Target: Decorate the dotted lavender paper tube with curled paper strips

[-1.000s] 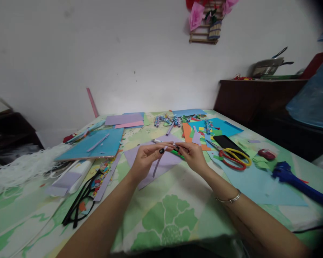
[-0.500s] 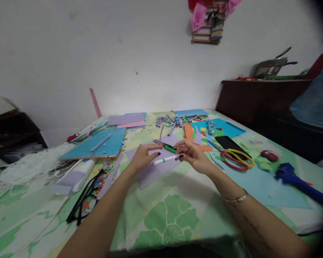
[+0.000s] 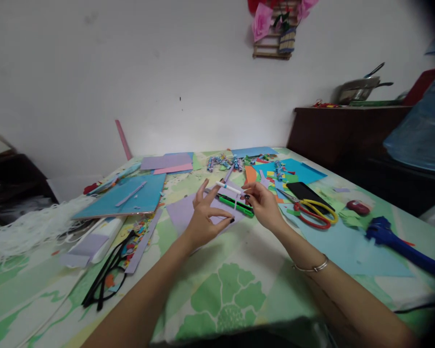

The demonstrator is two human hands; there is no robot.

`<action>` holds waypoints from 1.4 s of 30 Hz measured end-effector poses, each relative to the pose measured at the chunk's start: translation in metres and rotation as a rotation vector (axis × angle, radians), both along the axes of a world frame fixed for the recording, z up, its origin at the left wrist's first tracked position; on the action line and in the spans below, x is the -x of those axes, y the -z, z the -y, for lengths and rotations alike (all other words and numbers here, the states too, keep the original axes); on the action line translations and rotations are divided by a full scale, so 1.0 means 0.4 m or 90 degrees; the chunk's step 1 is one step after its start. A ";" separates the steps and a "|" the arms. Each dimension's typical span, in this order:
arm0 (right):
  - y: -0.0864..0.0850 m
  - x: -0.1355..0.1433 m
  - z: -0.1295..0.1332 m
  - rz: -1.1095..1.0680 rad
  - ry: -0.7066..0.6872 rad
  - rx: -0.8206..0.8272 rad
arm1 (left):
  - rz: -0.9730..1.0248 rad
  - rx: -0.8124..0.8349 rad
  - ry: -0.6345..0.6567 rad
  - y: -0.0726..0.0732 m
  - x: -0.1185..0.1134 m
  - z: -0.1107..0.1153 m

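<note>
The right hand (image 3: pixel 264 207) held one white pen (image 3: pixel 228 187); the left hand (image 3: pixel 203 218) spread several fingers beside it, over one purple sheet (image 3: pixel 179 211).

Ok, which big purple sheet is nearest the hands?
The front purple sheet, below the left hand and right hand, under the green tool; the back purple paper lies by the pink sheet.

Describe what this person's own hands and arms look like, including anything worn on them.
The left hand and right hand are ungloved, with dark polish on the thumbnails. A thin, silver-coloured bangle circles the right forearm. No sleeves show.
</note>
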State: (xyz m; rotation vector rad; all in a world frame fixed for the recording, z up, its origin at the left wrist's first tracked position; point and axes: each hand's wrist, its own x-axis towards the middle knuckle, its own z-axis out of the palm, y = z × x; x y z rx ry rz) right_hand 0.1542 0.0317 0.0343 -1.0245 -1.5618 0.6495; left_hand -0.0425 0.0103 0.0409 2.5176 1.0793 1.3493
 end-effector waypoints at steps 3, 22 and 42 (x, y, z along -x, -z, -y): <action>0.003 -0.002 0.000 0.035 0.020 -0.020 | 0.036 -0.051 -0.053 -0.007 -0.007 0.013; -0.004 0.018 0.027 0.244 -0.088 -0.029 | 0.165 0.207 0.119 -0.031 0.001 0.005; -0.004 0.019 0.024 0.103 -0.052 -0.028 | 0.215 0.452 0.070 -0.001 0.006 -0.028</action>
